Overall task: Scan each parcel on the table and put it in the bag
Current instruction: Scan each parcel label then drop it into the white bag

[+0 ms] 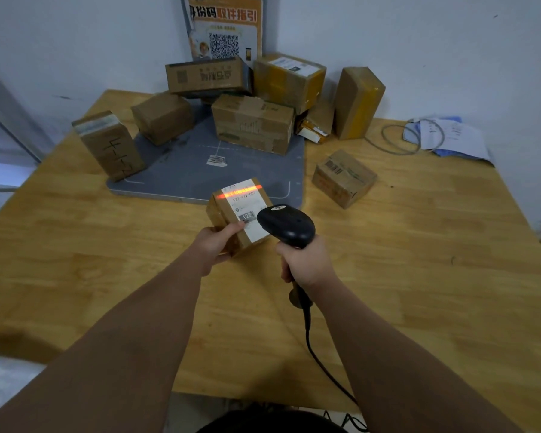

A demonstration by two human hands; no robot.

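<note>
Parcel (228, 214) is in your left hand (213, 243), near the middle of the surface (419, 260). Your fingers grip its near corner and tilt it, so the white label (247, 204) faces up, uncovered. Your right hand (305, 260) is closed around the handle of the black scanner (286, 225), aimed toward 11 o'clock, so its red line (239, 192) crosses the label's top. More parcels (253, 123) wait at 12 o'clock on the grey pad (181, 173), and one small parcel (344, 178) lies at 2 o'clock. No bag is clearly in view.

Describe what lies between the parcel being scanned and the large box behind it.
Head view: only the grey mat with a small white sticker lies between the parcel and the large box.
</note>
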